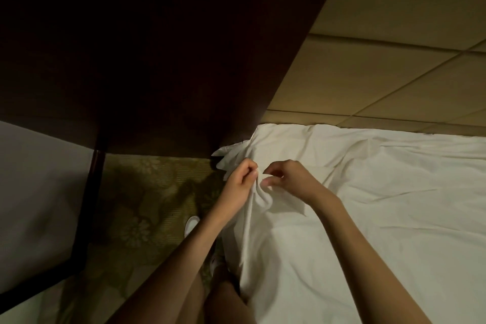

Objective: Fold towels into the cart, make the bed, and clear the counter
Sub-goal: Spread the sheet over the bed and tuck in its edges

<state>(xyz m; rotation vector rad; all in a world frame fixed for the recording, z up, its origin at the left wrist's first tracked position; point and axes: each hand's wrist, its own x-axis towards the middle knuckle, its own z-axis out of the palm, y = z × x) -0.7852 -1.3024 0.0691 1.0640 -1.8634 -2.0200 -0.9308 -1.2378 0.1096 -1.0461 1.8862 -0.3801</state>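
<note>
You're at the bed (368, 218) now, and it fills the right of your view, white and creased, so this looks like the bed-making step, not the towels or the counter. Beyond the bed, the padded headboard (381, 47) runs along its far edge. Left of the bed stands a dark wooden cabinet (157, 47), hard up against the bed's far corner, and below that the patterned carpet (147, 205) shows, with the toe of a shoe (190, 225) just off the bed's near edge.

The sheet (263, 192) is bunched into a ridge at that left corner of the bed, and that's where you're working. Your left hand (240, 181) pinches the gathered fold, fingers curled round it. Your right hand (285, 177) sits just beside it on the bed side, thumb and forefinger curled narrow over the same ridge; whether it holds cloth, I can't tell.

Next, I'd judge, you need a firm grip with both hands, then a pull toward the corner by the cabinet to take the slack out. Mind the tight gap there.
</note>
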